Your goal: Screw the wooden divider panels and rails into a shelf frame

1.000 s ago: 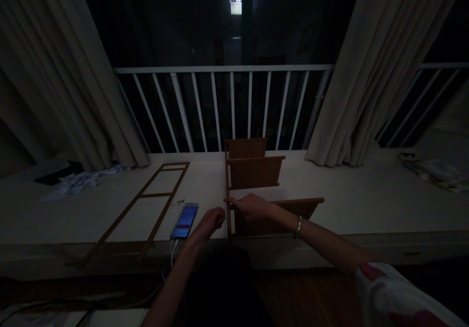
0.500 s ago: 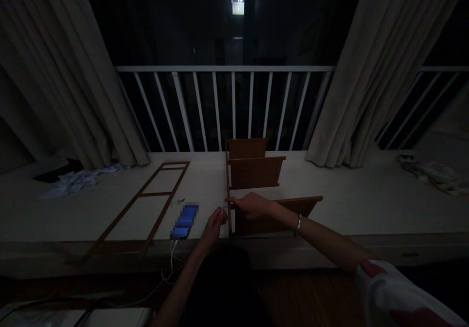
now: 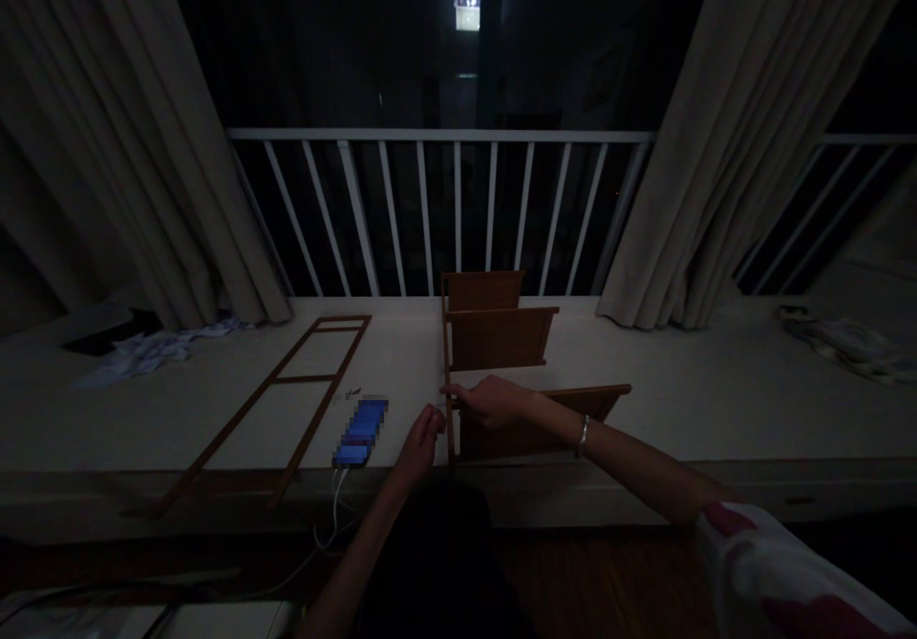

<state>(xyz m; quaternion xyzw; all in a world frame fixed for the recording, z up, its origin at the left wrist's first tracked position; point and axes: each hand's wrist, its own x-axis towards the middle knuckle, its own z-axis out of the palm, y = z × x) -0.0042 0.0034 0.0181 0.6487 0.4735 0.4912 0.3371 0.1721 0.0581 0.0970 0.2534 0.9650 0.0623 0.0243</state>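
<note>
A brown wooden shelf unit (image 3: 501,338) lies on its side on the white ledge, its several boards standing up from one long side frame. My right hand (image 3: 494,400) is closed on the frame by the nearest board, with a finger reaching over the long rail. On the rail's left side, my left hand (image 3: 422,429) is closed in a pinch at the same joint. A thin, rod-like piece shows faintly between its fingertips and the rail; its kind is too dark to tell. A second wooden frame (image 3: 305,379) lies flat to the left, its near end overhanging the ledge.
A phone (image 3: 360,432) with a white cable (image 3: 335,515) lies left of my left hand. Small dark parts (image 3: 352,393) rest just beyond it. White railings (image 3: 458,200) and curtains (image 3: 666,190) stand behind the ledge. Crumpled cloth (image 3: 154,351) sits at the far left.
My left hand has turned slightly at the rail, its fingers shifting a little. The right hand and the shelf unit stay in place.
</note>
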